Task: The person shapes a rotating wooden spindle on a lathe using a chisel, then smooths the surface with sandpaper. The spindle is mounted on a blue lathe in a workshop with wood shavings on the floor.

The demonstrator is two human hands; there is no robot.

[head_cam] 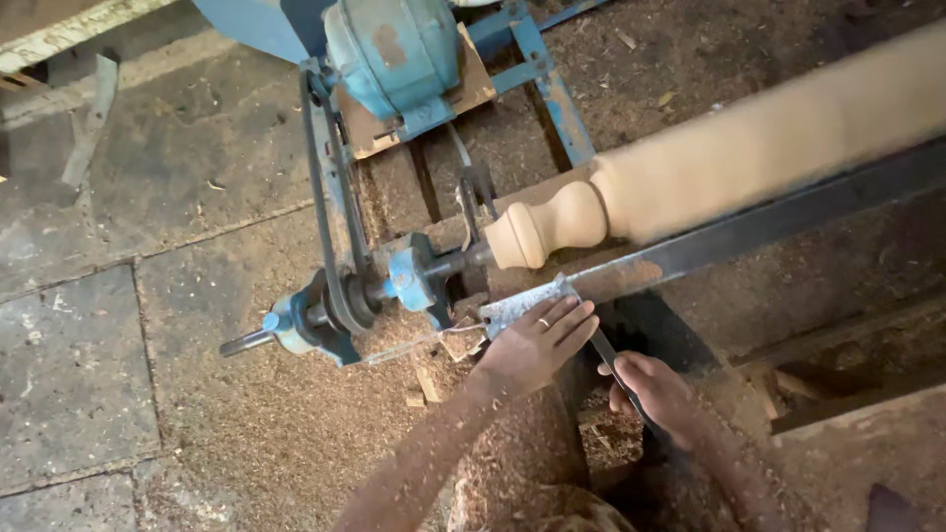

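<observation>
We pressed our left hand (537,340) flat, fingers extended, on the metal tool rest (690,251) of the lathe, while our right hand (655,389) gripped a dark chisel (611,365). The pale turned wood spindle (690,182) sat just beyond the rest, above the sawdust-covered floor (246,424).

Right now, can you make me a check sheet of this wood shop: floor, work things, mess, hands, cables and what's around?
Surface: floor of stone slabs under sawdust.
Job's things: pale spindle on the lathe, blurred; knob end by the drive. Tool lies over the rest.
Clutter: wood chips, shavings.
Hands: left hand flat on the rest's end, fingers out; right hand grips the tool.
Cables: nothing seen; a belt runs up to the motor.
Surroundings: blue frame.
</observation>
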